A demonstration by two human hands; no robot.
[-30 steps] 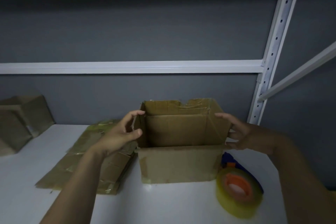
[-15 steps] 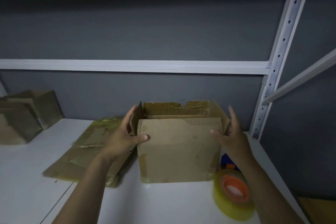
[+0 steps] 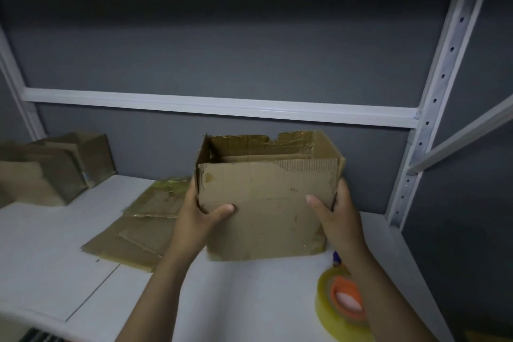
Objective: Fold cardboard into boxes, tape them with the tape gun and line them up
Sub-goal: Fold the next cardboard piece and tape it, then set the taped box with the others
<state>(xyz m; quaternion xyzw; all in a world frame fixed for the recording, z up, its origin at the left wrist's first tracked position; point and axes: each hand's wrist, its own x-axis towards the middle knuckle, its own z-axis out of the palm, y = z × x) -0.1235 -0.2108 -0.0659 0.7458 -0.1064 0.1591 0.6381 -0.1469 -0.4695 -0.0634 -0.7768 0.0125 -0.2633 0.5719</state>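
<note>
Nearest to us, at about four o'clock from the box, the tape gun lay on the white shelf, its yellowish roll partly under our right forearm. At twelve o'clock, straight ahead, we held the box by its two near corners. Our left hand clasped the nine o'clock corner and our right hand the three o'clock one. Each thumb lay flat on the near face, and the fingers wrapped round out of sight along the side walls. Whether its base sat on the shelf or hung just off it, we could not tell. The top was open, flaps standing up, the far one torn and glossy with old tape.

We judged the step to be squaring the box before taping. The board looked worn and soft, so even pressure at both corners seemed wise, firm enough to keep the walls upright but not enough to buckle them. The box also needed to come down clear of the tape gun.

At nine o'clock from the box lay the flattened cardboard. Farther off, at ten o'clock, the made-up boxes stood together against the grey wall, under the white rail.
</note>
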